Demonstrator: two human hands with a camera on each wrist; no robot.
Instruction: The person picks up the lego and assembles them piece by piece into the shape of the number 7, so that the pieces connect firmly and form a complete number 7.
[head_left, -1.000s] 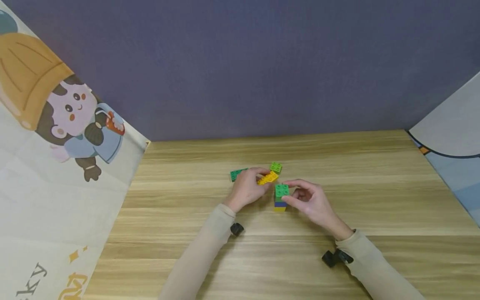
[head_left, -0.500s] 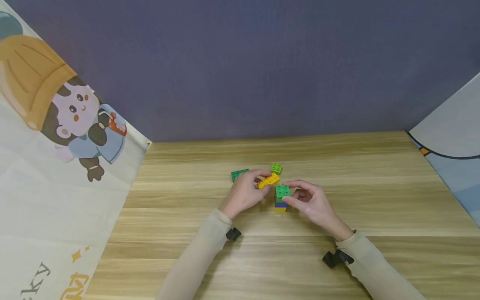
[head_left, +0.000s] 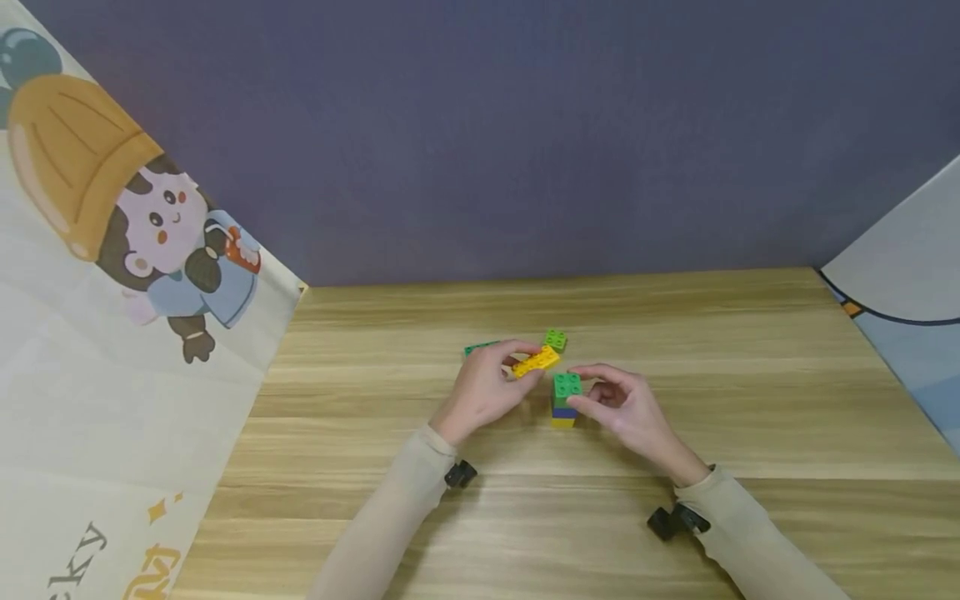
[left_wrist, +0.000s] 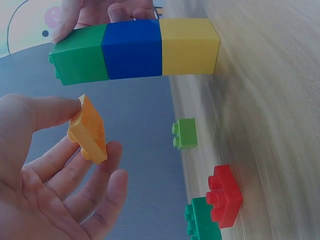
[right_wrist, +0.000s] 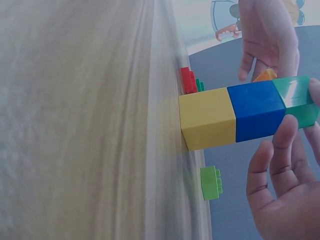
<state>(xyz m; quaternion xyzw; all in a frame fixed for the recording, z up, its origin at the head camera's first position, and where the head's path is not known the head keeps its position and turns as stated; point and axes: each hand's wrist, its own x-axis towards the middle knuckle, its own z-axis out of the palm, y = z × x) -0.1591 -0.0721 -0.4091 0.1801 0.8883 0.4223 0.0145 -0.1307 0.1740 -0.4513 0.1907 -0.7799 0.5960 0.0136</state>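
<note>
A three-block tower stands upright on the table: yellow block (right_wrist: pixel 207 119) at the bottom, blue block (left_wrist: pixel 132 49) in the middle, green block (head_left: pixel 567 386) on top. Thumb and fingers of my right hand (head_left: pixel 626 406) hold the green block from the right side. Just left of the tower, my left hand (head_left: pixel 483 393) pinches a thin yellow-orange toy brick (head_left: pixel 536 362) between thumb and fingers. That brick is raised off the table and tilted, its studs turned toward the palm in the left wrist view. It is apart from the tower.
Beyond the tower lies a small lime-green brick (head_left: pixel 555 340). A dark green brick (head_left: pixel 480 347) sits behind my left hand, mostly hidden. A red brick (left_wrist: pixel 226 196) lies beside it. The wooden table (head_left: pixel 675 333) ends at a dark blue-grey wall (head_left: pixel 555 142).
My left wrist has drawn slightly left and back toward me, and the yellow-orange brick has turned a little in its fingers. My right hand stays on the tower's green block.
</note>
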